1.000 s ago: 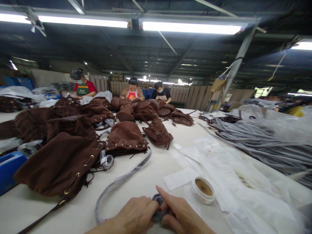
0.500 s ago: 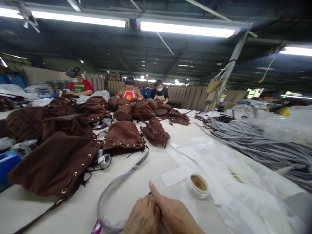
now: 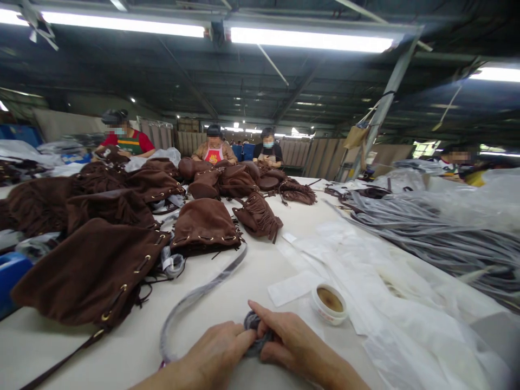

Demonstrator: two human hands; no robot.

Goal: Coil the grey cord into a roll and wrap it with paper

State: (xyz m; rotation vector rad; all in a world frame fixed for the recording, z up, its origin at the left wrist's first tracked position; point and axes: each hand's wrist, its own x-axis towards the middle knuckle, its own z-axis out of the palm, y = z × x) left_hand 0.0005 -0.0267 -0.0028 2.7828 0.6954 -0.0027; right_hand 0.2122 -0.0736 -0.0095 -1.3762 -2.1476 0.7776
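My left hand (image 3: 215, 349) and my right hand (image 3: 286, 340) meet at the near table edge, both pinched on a small coil of a grey wrapped strap (image 3: 254, 333). The rest of that strap (image 3: 195, 298) curves away across the table toward a brown suede fringed bag (image 3: 205, 225). A larger brown suede bag (image 3: 87, 273) with brass eyelets lies left of my hands. A small round white tin (image 3: 329, 303) with brown contents sits open just right of my right hand.
Many brown fringed bags (image 3: 122, 187) pile over the left and far table. Clear plastic sleeves (image 3: 365, 271) and a heap of grey wrapped straps (image 3: 439, 238) fill the right. A blue bin (image 3: 12, 271) sits at left. Three people (image 3: 213, 149) work at the far end.
My hands have kept winding the strap end: the coil, hidden half a second ago, now shows between my fingers. The view has drifted slightly.
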